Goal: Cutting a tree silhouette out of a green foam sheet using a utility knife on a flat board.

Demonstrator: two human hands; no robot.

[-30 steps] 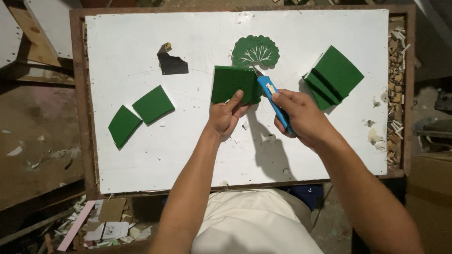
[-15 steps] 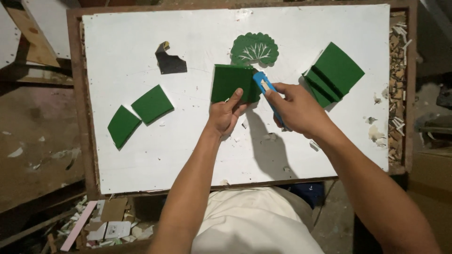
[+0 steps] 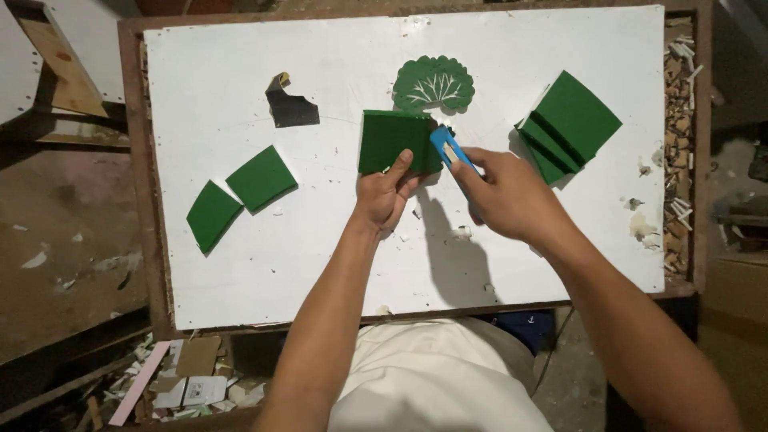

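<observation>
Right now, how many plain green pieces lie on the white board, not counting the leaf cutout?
At least 5: two at the left, one under the left hand at centre, and a stack at the right of two or more, some possibly hidden.

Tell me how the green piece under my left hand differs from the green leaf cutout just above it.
The green piece is a plain solid block with straight edges; the leaf cutout has a scalloped outline and pale vein lines cut through it. The left hand presses on the piece, with the blue knife in the right hand at its edge; the cutout lies untouched. Both are the same dark green on the white board.
</observation>
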